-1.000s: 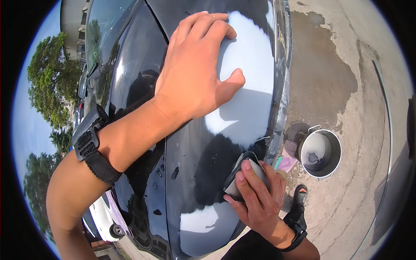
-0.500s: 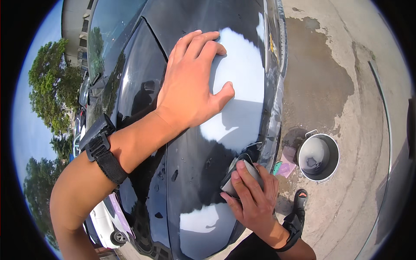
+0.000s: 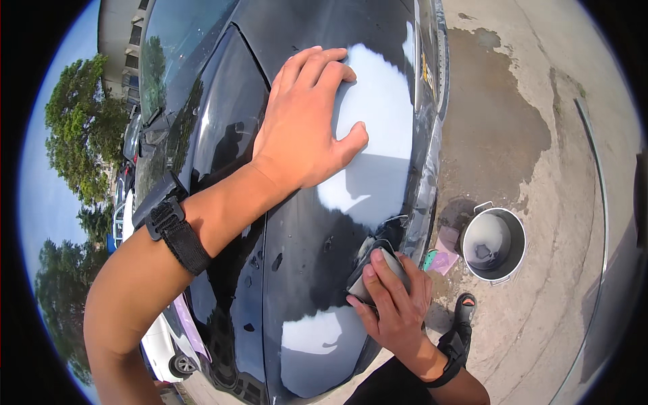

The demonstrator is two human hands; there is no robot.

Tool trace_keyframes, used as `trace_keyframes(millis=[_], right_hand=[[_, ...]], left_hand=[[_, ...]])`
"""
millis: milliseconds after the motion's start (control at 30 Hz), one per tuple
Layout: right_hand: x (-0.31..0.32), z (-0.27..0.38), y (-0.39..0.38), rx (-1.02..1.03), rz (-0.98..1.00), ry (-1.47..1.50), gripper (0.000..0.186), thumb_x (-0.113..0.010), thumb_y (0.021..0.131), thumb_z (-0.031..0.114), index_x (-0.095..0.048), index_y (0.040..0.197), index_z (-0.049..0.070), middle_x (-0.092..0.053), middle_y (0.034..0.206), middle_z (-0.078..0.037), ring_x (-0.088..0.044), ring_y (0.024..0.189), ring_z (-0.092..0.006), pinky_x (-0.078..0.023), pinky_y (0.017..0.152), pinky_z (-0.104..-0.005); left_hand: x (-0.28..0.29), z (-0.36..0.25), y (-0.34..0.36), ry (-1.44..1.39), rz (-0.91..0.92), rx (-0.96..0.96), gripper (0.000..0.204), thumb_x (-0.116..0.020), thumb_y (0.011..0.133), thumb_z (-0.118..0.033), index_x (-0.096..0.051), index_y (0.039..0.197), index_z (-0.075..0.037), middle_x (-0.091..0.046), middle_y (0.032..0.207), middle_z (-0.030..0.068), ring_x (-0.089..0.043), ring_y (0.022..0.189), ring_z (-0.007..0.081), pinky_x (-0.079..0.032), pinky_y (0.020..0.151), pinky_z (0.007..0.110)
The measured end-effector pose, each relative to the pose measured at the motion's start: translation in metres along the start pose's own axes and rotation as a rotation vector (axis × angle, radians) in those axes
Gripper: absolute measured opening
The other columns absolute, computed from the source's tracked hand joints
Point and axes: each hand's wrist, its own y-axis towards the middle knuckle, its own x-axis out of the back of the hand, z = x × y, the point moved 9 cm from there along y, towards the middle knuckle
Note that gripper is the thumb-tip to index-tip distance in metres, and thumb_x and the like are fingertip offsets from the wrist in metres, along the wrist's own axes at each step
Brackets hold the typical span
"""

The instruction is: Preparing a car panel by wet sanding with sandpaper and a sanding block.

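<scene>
My left hand (image 3: 304, 125) rests with fingers apart on the black car body panel (image 3: 297, 270), thumb and fingertips at the edge of a large pale bluish-white patch (image 3: 378, 128). Nearer to me, my right hand (image 3: 398, 304) grips a grey sanding block (image 3: 362, 278) and presses it on the dark, wet surface. The block sits between the large patch and a second pale patch (image 3: 320, 354) closer to me. Its underside is hidden. Wet streaks and droplets mark the paint around it.
On the concrete at right stands a metal pot (image 3: 495, 243) with cloudy liquid, beside pink and green sheets (image 3: 442, 253). A wet stain (image 3: 496, 101) spreads farther off. My sandalled foot (image 3: 466, 307) is near the pot. A white car (image 3: 165, 347) is at left.
The view has shifted slightly. My right hand and the sanding block have slid a little toward the nearer pale patch; my left hand stays about the same on the panel.
</scene>
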Motion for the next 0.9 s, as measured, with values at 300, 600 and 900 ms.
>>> trace_keyframes(millis=[300,600,900], right_hand=[[0.033,-0.037,-0.018,-0.235,-0.100,-0.208,0.044,-0.073,0.092,0.021,-0.070,0.136,0.021,-0.056,0.147,-0.015,-0.051,0.124,-0.0399,-0.037,0.102,-0.0512],[0.004,-0.001,0.003,-0.035,0.130,-0.434,0.070,-0.061,0.082,-0.001,-0.069,0.138,0.041,-0.041,0.156,-0.011,-0.043,0.125,-0.0437,-0.032,0.101,-0.0560],[0.003,-0.013,-0.023,-0.061,0.182,-0.427,0.078,-0.065,0.077,0.000,-0.063,0.143,0.041,-0.048,0.151,-0.013,-0.047,0.118,-0.0455,-0.031,0.097,-0.0578]], left_hand=[[0.001,-0.001,0.002,0.001,-0.035,-0.022,0.051,-0.071,0.080,-0.030,-0.058,0.122,-0.005,-0.054,0.146,0.0171,-0.043,0.140,0.0416,-0.034,0.118,0.052],[0.003,0.004,-0.001,0.064,-0.071,-0.059,0.048,-0.070,0.083,-0.028,-0.058,0.124,-0.007,-0.054,0.147,0.0149,-0.043,0.140,0.0401,-0.033,0.118,0.051],[0.001,0.004,-0.004,0.050,-0.064,-0.039,0.047,-0.068,0.083,-0.029,-0.058,0.123,-0.006,-0.053,0.147,0.0148,-0.044,0.140,0.0383,-0.034,0.119,0.051]])
